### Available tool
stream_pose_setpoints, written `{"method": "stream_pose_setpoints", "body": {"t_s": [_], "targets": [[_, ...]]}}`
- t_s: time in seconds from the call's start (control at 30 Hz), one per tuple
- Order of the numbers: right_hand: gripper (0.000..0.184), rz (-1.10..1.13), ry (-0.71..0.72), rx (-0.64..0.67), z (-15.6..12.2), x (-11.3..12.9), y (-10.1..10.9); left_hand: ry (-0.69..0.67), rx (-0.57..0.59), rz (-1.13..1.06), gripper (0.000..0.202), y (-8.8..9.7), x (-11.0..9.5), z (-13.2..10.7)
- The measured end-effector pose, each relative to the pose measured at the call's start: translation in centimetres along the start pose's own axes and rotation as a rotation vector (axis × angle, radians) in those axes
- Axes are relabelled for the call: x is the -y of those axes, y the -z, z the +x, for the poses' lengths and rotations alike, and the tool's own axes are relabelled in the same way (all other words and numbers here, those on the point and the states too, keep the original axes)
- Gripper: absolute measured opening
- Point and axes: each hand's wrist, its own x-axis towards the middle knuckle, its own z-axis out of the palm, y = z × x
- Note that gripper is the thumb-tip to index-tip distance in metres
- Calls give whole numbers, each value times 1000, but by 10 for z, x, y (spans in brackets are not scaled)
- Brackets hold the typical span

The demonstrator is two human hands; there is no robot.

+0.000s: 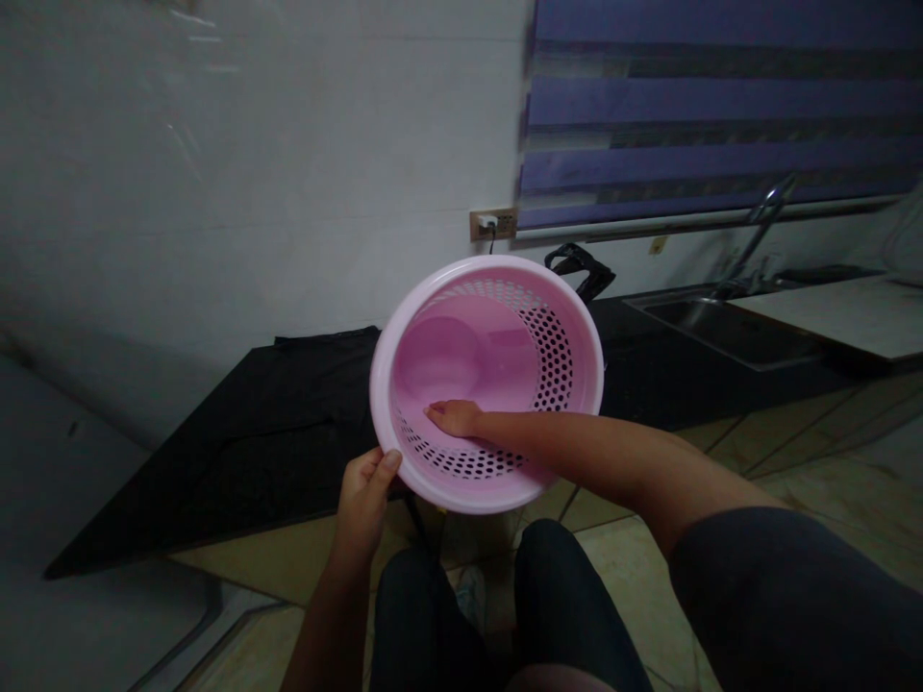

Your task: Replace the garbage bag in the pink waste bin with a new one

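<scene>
Hands: two, both bare. Basket: one, pink (447,356), tilted with its mouth facing the wearer, in front of the body at the counter's edge.

Left hand (364,490): grasps the basket's rim at the near left, thumb on top of the lip. Right hand (454,417): inside the basket, forearm crossing the near-right rim, fingers pointing toward the left hand's side. Cannot tell whether this hand grips anything or merely touches the wall.

Counter: one, black (641,375), beyond and to both sides of the hands. Bag: one, black (595,274), beyond the right hand, just behind the basket. Outlet: one (505,223), on the wall beyond both hands; one plug (488,222) in it. Farther to the right hand's side: one sink (721,322), one faucet (754,231), one pale board (851,312), one purple blind (721,101).
</scene>
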Motion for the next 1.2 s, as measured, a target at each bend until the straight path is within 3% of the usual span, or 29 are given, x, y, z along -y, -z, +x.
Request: {"method": "stream_pose_setpoints", "body": {"t_s": [0.17,0.53,1.2], "targets": [[51,-39,82,74,7,-1,-3,11,-53,-44,34,-2,4,0],[48,-33,73,47,9,-1,-4,62,-163,-74,43,-6,8,-1],[54,-39,66,78,1,1,3,43,-145,-139,47,-14,0,-5]]}}
